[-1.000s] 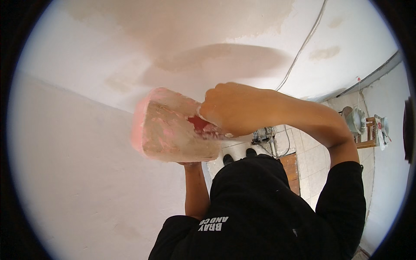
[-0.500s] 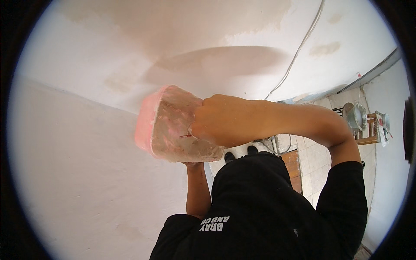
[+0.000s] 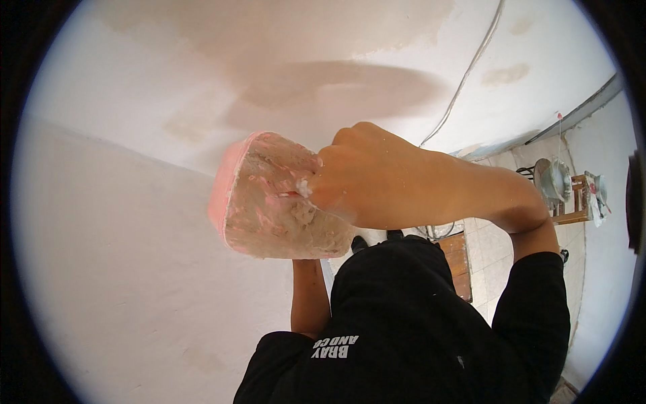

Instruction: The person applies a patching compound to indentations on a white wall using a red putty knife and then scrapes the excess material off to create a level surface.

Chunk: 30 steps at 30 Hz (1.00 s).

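Observation:
A pink plastic tub [image 3: 227, 185] is held up in mid-air near the wall, tilted so that its open side faces me. Wet beige-grey paste coats its inside, with pink showing through in streaks. My left forearm [image 3: 310, 296] rises to the tub's underside; the hand itself is hidden behind the tub, which rests on it. At the tub's right rim my right hand [image 3: 363, 178] is closed, its knuckles upward and white paste on its fingers. A small red piece [image 3: 289, 194] shows beside those fingers. What the fist grips is mostly hidden.
Ahead stands a white wall [image 3: 168, 81] with damp beige patches and a hanging cable [image 3: 464, 81]. Another pale wall [image 3: 134, 269] runs along my left. At the right are a wooden stool [image 3: 572, 219], a paste-smeared bucket [image 3: 556, 180] and a brown board [image 3: 459, 266] on floor tiles.
My right hand has risen slightly and turned at the tub's rim. The tub has tipped a little more toward me, showing more of the paste inside.

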Each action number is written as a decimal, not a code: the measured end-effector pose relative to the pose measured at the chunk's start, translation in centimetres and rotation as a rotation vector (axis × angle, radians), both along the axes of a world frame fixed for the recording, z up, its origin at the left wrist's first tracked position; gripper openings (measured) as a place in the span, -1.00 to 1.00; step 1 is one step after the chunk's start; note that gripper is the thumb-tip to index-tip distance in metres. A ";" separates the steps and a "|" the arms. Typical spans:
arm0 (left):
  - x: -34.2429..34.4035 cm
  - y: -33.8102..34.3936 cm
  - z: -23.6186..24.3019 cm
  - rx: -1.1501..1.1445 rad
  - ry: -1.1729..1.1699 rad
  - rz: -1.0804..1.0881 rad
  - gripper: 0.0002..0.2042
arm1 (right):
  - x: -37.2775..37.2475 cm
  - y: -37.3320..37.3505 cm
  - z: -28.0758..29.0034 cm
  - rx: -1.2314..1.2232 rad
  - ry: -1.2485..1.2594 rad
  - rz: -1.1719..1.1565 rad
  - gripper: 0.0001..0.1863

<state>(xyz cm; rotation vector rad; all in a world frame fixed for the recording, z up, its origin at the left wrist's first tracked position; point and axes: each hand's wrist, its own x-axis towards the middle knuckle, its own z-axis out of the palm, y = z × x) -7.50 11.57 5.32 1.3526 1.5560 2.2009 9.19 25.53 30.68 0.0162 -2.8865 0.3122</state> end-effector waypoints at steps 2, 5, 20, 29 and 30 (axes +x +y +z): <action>0.0 0.0 0.1 0.002 -0.007 -0.008 -0.20 | 0.0 -0.4 -0.2 0.024 0.076 -0.042 -0.95; -0.1 0.1 0.1 0.007 -0.026 -0.022 -0.20 | -0.6 -1.2 -1.1 0.063 0.010 0.056 -0.91; 0.0 0.2 0.2 0.020 -0.106 -0.052 -0.21 | -0.1 0.4 -0.2 0.128 -0.243 0.001 -0.96; 0.9 0.5 0.1 0.036 -0.225 -0.132 -0.22 | -0.1 0.1 -0.8 -0.085 -0.199 -0.010 -0.96; 1.1 0.5 0.0 0.039 -0.244 -0.137 -0.22 | -0.3 0.0 -0.3 -0.079 -0.261 -0.009 -0.95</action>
